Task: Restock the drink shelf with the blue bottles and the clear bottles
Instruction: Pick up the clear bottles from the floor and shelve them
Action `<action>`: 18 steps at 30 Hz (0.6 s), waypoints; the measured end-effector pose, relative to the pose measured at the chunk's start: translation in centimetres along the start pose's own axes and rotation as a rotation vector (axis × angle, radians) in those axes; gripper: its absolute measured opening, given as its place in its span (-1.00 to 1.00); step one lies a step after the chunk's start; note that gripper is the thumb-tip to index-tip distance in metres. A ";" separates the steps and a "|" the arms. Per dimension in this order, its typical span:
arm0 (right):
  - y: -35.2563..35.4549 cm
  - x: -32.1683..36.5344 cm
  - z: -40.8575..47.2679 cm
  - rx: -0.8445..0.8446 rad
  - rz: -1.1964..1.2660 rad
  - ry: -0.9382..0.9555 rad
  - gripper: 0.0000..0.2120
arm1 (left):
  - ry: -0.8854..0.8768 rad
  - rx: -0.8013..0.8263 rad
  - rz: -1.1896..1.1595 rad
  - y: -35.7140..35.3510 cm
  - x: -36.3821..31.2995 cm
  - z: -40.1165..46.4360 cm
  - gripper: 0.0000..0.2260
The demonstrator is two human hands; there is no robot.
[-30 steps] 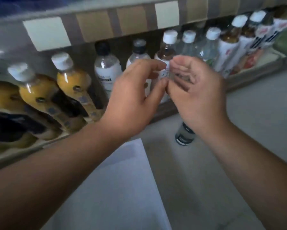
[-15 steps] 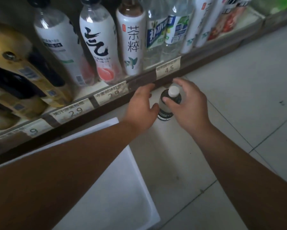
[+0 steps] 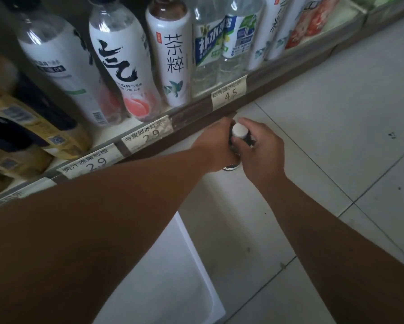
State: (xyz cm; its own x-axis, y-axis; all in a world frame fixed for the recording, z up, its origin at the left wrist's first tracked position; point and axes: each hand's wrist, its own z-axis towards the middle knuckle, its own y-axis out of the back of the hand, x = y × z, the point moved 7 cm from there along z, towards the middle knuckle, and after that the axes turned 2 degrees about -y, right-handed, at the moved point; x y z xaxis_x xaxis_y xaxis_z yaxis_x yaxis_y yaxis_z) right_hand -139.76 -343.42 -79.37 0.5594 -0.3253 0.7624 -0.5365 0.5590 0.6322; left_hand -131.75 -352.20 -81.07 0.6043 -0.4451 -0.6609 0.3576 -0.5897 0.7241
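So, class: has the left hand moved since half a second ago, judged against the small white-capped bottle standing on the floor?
Yes. The left hand has closed in rightward onto the small white-capped bottle, now wrapping its side opposite the right hand.
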 end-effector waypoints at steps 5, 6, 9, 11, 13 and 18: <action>2.2 1.0 -0.6 -0.038 0.212 -0.060 -0.58 | -0.005 -0.151 -0.101 2.8 -1.1 -3.0 -0.47; 3.1 1.6 -1.0 -0.054 0.288 -0.074 -0.58 | 0.008 -0.178 -0.173 4.0 -1.2 -3.9 -0.47; 4.4 3.5 -2.4 0.030 0.454 -0.083 -0.46 | -0.004 -0.237 -0.350 8.1 -1.7 -6.3 -0.49; 4.1 4.7 -3.5 0.138 0.476 -0.062 -0.33 | -0.024 -0.293 -0.446 10.9 -2.0 -7.7 -0.50; 3.3 6.4 -4.4 0.227 0.481 -0.023 -0.24 | -0.044 -0.360 -0.432 14.1 -2.4 -8.9 -0.54; 2.0 11.6 -5.3 0.310 0.529 0.066 -0.25 | -0.079 -0.453 -0.273 20.7 -4.6 -11.7 -0.54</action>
State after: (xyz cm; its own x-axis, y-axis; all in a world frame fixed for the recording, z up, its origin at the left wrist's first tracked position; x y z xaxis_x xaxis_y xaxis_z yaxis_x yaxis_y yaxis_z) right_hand -130.96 -342.01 -69.97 0.1999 -0.0114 0.9798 -0.9052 0.3807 0.1891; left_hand -118.73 -354.49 -60.73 0.3970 -0.3755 -0.8375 0.7765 -0.3490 0.5246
